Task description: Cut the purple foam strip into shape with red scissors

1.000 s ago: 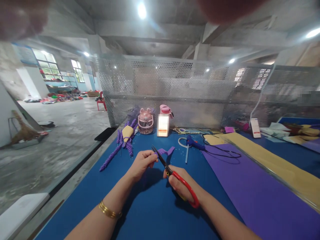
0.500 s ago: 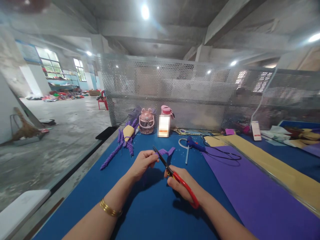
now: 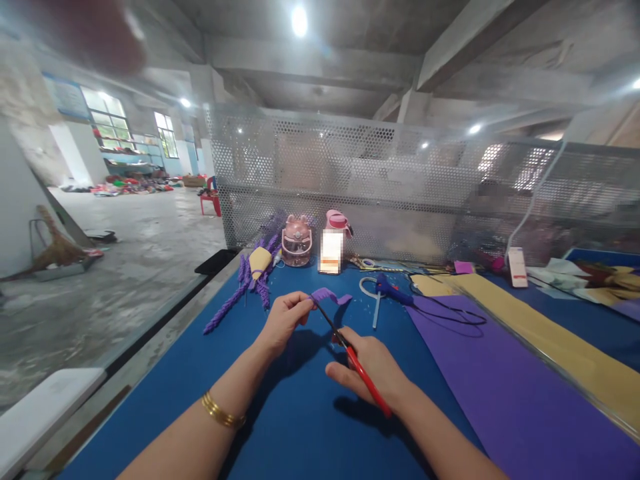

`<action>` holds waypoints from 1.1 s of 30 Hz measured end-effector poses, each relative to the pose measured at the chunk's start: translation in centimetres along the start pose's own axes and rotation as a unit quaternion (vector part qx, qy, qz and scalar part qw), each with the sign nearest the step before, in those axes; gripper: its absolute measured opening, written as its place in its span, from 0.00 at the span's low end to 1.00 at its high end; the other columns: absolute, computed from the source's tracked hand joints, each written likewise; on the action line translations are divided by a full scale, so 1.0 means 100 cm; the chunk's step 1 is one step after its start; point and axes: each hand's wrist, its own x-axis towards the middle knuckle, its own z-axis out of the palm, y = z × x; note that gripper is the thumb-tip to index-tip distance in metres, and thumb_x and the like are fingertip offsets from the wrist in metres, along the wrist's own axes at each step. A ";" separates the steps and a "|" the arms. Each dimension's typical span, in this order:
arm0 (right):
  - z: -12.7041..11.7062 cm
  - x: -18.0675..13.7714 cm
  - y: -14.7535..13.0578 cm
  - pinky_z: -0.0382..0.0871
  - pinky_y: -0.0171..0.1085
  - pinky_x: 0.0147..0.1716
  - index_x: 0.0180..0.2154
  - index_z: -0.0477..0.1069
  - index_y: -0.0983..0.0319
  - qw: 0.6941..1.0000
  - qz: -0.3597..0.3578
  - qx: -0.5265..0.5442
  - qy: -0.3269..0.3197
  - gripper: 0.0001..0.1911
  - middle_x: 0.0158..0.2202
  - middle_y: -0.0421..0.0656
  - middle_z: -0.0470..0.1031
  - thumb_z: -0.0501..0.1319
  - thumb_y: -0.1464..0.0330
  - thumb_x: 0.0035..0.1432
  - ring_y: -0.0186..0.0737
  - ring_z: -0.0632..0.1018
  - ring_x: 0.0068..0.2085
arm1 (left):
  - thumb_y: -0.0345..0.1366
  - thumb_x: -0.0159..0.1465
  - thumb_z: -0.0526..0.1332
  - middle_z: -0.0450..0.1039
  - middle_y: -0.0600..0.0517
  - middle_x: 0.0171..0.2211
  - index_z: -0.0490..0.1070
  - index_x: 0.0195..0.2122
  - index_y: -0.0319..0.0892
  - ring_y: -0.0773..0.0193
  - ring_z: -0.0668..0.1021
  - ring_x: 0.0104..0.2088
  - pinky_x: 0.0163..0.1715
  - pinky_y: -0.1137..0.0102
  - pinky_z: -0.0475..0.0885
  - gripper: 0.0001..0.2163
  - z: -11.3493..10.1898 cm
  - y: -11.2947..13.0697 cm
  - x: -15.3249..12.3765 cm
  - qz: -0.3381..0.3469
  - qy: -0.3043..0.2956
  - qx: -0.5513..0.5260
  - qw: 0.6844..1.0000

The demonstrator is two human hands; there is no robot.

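Observation:
Between the thumb and fingers of my left hand (image 3: 286, 325) is the near end of a curled purple strip (image 3: 333, 297), which trails off to the right above the blue table (image 3: 295, 413). My right hand (image 3: 373, 367) holds red-handled scissors (image 3: 364, 377), their dark blades pointing up and left. The blade tips lie at the strip, right by my left fingertips. The right thumb is stretched out to the left, away from the handle. Beyond my hands, a blue glue gun (image 3: 393, 290) rests on the table with a clear glue stick (image 3: 377, 313) beside it.
Purple twisted stems with a yellow wrap (image 3: 261, 262) lie at the back left. A pink bottle (image 3: 297, 241) and a phone (image 3: 331, 252) stand before the perforated metal screen (image 3: 400, 180). Purple sheet (image 3: 520, 380) and yellow sheet (image 3: 540, 327) cover the right side.
The scissors have turned edge-on and their blades have dropped lower along the strip. My right thumb has spread away from the handle. The whole view has shifted slightly.

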 end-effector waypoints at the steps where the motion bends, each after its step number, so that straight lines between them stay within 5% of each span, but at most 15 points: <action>1: 0.001 0.000 0.000 0.50 0.30 0.21 0.39 0.66 0.61 1.000 0.000 -0.016 0.007 0.19 0.19 0.34 0.62 0.59 0.54 0.52 0.32 0.63 0.20 | 0.41 0.55 0.60 0.60 0.59 0.13 0.68 0.23 0.38 0.75 0.56 0.15 0.17 0.75 0.47 0.11 0.000 0.000 0.000 0.000 0.003 0.003 1.000; 10: 0.006 0.000 0.004 0.53 0.32 0.25 0.41 0.64 0.61 0.994 0.001 -0.107 0.029 0.22 0.26 0.40 0.72 0.58 0.51 0.53 0.41 0.74 0.27 | 0.40 0.56 0.58 0.59 0.59 0.14 0.64 0.19 0.39 0.74 0.57 0.17 0.18 0.75 0.50 0.12 0.002 0.003 -0.002 0.031 -0.003 0.050 0.998; 33: 0.007 0.001 -0.002 0.53 0.34 0.24 0.40 0.66 0.63 0.983 0.023 -0.177 0.040 0.24 0.30 0.45 0.76 0.57 0.49 0.53 0.45 0.77 0.29 | 0.37 0.55 0.58 0.60 0.58 0.16 0.65 0.20 0.39 0.72 0.61 0.20 0.22 0.75 0.56 0.10 0.005 0.005 -0.006 0.052 -0.018 0.063 0.996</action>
